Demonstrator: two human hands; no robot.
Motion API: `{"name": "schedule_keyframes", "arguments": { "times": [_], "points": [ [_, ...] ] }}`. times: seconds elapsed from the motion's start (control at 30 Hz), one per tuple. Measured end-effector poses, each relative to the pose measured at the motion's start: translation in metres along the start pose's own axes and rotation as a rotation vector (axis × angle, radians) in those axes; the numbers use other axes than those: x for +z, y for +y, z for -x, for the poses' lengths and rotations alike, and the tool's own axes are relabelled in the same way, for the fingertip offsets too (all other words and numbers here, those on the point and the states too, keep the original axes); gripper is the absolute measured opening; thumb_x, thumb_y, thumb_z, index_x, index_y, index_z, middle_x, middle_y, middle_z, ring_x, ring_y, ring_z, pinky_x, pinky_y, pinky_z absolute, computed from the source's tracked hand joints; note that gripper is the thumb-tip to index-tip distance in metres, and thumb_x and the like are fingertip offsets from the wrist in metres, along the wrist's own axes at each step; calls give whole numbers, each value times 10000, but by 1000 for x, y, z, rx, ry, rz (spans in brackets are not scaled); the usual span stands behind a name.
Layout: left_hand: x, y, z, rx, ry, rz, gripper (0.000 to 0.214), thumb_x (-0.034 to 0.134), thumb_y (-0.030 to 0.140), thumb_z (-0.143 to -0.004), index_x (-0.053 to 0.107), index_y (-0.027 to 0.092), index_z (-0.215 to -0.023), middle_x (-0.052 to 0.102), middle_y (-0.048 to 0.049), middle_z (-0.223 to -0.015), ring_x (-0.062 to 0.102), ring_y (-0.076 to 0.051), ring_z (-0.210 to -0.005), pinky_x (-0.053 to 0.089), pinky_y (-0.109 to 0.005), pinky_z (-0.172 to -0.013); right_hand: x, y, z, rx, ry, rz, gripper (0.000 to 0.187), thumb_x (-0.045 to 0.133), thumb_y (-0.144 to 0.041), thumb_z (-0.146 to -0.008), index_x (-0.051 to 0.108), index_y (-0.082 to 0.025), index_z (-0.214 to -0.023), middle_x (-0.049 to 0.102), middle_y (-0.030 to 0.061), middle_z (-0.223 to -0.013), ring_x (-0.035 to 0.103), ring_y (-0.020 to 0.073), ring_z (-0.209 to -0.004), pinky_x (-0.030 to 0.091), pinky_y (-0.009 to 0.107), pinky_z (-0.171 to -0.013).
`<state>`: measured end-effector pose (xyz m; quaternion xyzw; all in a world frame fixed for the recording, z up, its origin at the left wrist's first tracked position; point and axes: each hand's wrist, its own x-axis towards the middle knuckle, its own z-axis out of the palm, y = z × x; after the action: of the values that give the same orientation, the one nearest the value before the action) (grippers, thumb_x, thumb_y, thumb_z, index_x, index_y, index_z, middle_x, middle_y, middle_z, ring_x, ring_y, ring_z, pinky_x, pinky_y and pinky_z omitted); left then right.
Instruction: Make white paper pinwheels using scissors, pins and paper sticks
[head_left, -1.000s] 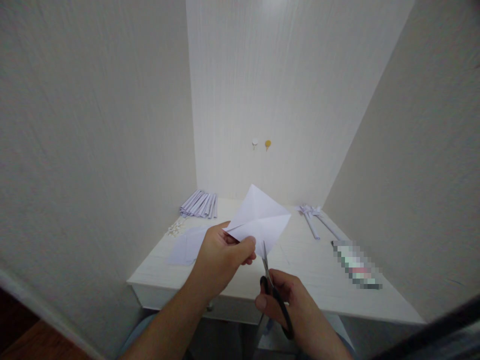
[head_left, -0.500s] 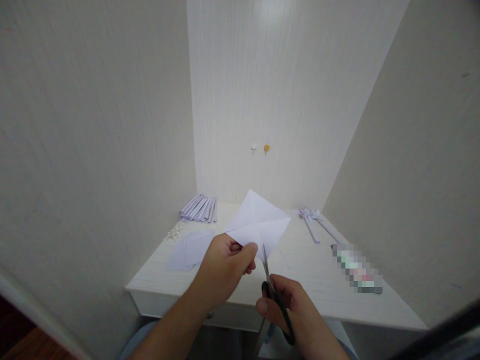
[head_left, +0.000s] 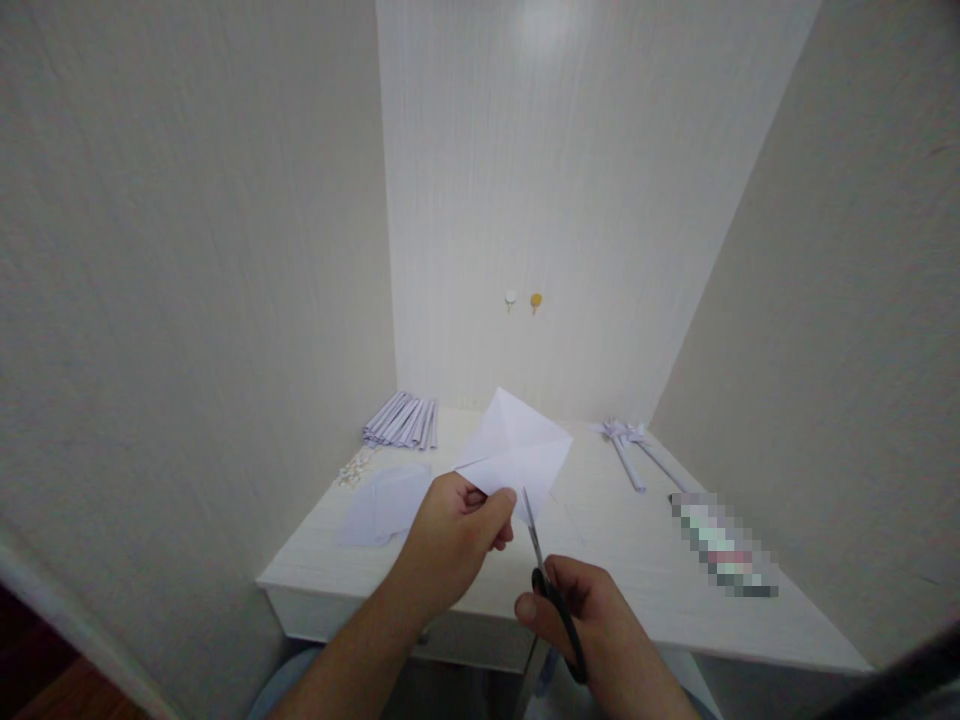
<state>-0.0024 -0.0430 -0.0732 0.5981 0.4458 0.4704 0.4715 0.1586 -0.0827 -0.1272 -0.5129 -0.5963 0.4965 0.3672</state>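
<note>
My left hand point(head_left: 450, 535) pinches the lower left corner of a folded white paper square point(head_left: 517, 450) and holds it up over the white table point(head_left: 622, 560). Creases cross the paper's middle. My right hand point(head_left: 589, 620) is closed round the black handles of a pair of scissors point(head_left: 546, 580). The blades point up and their tips reach the paper's lower edge, just right of my left thumb.
On the table lie a bundle of rolled paper strips point(head_left: 401, 420) at the back left, small white bits point(head_left: 352, 468), a flat paper piece point(head_left: 382, 505), a paper flower on stems point(head_left: 626, 445) and a blurred packet point(head_left: 724, 548). Walls close in on three sides; two pins point(head_left: 523, 299) dot the back wall.
The view has shifted slightly. The paper has turned a little and dropped lower, and the scissors have slipped back down a touch from its edge.
</note>
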Motion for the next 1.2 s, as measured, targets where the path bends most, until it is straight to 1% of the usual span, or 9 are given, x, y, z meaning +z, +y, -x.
{"name": "schedule_keyframes", "arguments": {
  "times": [0.17,0.3,0.5,0.77,1.0,1.2],
  "points": [
    [1,-3,-3,-14,2,32,324,612,366,-752,598,191,-480,582,-20,-480,528,-141,-495,420,-259,-529,-1,7,-2,-11,0,3,550,746,-642,-716,397,-232,-604,318,-70,-582,269,111,-581,223,275,-534],
    [1,-7,-4,1,-14,44,332,612,378,-763,608,184,-494,588,-23,-487,528,-139,-499,421,-258,-532,-2,10,-3,-9,34,16,567,761,-639,-700,376,-237,-590,320,-73,-568,273,108,-568,222,276,-527],
    [1,-13,-6,7,-19,50,321,608,373,-768,614,181,-510,595,-23,-497,534,-138,-501,428,-260,-536,-3,13,-4,-6,3,-6,563,749,-659,-719,398,-235,-600,319,-71,-564,269,108,-566,215,274,-517],
    [0,-11,-5,10,-38,64,339,608,382,-777,613,173,-510,596,-27,-496,535,-136,-502,436,-261,-544,-3,13,-4,-1,54,61,537,743,-616,-718,379,-243,-588,290,-73,-571,268,113,-570,213,287,-528],
    [-1,-17,-8,18,-67,75,319,607,392,-756,612,178,-521,595,-22,-501,535,-133,-497,437,-261,-538,0,12,-4,-3,52,75,427,701,-515,-734,402,-239,-605,315,-71,-579,282,117,-579,223,288,-543],
    [-2,-23,-8,15,-95,66,332,593,395,-762,609,176,-512,594,-25,-499,531,-132,-501,427,-264,-537,1,10,-5,-6,42,69,382,682,-489,-725,417,-238,-616,320,-71,-584,291,118,-578,219,288,-546]
  ]
}}
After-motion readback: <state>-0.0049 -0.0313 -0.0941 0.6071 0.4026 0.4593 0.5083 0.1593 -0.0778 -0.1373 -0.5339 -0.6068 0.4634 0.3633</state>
